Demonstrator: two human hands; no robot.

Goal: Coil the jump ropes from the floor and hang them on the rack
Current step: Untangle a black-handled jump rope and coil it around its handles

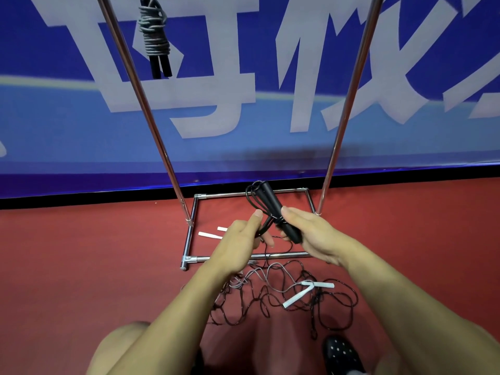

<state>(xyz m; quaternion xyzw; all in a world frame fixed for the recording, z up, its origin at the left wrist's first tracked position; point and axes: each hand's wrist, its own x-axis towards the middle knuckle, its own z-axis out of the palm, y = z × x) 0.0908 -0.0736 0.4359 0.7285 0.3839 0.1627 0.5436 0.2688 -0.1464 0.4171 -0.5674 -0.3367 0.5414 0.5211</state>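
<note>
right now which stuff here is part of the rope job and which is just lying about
Job:
black rope, in right hand and left hand
tangled ropes on floor
hung rope
rack

Lying about:
shoe
banner

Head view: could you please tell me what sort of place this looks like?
Probably a sports hall: a red floor, a blue banner along the wall, and jump ropes beside a rack.

A single wide-angle view from the person's head looks forward and steeply down. Both hands, the left (pixel 238 244) and the right (pixel 311 234), sit close at centre frame. Beyond them stands the rack (pixel 189 240) against a banner (pixel 270 90); below them lies red floor (pixel 81 266).
</note>
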